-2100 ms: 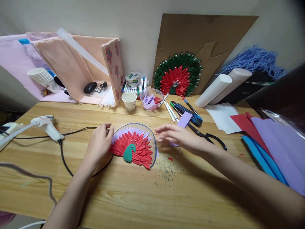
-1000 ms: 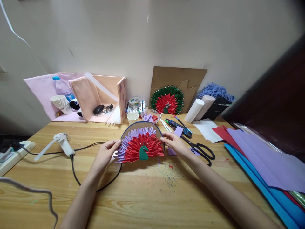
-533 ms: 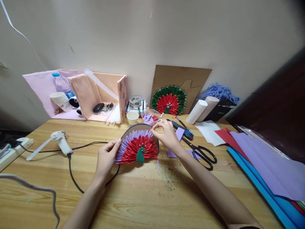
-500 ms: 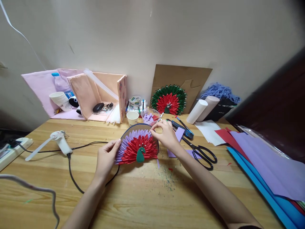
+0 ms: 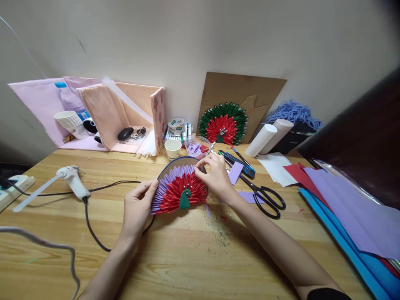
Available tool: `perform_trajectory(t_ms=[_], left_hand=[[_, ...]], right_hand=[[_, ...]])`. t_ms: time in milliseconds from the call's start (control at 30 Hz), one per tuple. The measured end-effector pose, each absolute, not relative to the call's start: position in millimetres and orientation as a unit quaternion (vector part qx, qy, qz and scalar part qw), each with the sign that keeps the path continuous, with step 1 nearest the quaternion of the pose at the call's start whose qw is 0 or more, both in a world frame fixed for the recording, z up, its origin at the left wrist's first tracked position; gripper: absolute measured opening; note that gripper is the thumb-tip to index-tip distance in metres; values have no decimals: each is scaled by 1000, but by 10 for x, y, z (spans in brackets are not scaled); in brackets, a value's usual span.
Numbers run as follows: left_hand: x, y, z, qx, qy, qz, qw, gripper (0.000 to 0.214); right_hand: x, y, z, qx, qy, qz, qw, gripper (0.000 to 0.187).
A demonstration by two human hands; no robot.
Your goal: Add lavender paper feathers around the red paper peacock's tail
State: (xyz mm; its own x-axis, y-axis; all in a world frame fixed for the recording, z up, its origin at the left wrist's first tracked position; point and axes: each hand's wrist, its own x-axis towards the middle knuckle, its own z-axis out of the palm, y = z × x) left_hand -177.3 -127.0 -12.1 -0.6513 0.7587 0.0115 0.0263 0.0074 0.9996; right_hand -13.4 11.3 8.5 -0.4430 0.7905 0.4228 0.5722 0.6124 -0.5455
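A half-round peacock craft (image 5: 184, 199) with a green body, red inner petals and lilac outer petals tilts up above the table. Its left edge is pinched by my left hand (image 5: 139, 208), thumb in front. My right hand (image 5: 215, 173) is at the upper right edge, thumb and forefinger pressed together against the lilac petals; whatever lies between those fingertips is too small to make out. Black-handled scissors (image 5: 269, 202) and lilac paper strips (image 5: 235, 173) lie to the right of my right hand. A blue utility knife (image 5: 240, 163) rests just behind.
A white glue gun (image 5: 73, 181) with its black cord lies at left, near a power strip (image 5: 14, 189). Behind are a paper cup (image 5: 173, 148), a clear bowl of scraps (image 5: 196, 146) and a finished peacock on cardboard (image 5: 265, 85). Coloured sheets (image 5: 353, 212) cover the right side.
The view has shifted slightly, spreading the background outward. My right fingertips have moved a little left along the craft's top edge; my left hand keeps its hold.
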Motion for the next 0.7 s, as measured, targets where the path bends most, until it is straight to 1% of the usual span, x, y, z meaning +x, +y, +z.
perform_trajectory(t_ms=[267, 533, 700], left_hand=[[-1754, -1275, -134, 310, 650, 640, 268, 28], [-1759, -1272, -131, 300, 657, 640, 263, 29], [-1752, -1279, -134, 315, 650, 641, 259, 27]], right_hand=[[-153, 123, 83, -411, -831, 170, 334, 8], [-136, 62, 93, -401, -844, 111, 339, 8], [-153, 43, 96, -417, -842, 106, 326, 11]])
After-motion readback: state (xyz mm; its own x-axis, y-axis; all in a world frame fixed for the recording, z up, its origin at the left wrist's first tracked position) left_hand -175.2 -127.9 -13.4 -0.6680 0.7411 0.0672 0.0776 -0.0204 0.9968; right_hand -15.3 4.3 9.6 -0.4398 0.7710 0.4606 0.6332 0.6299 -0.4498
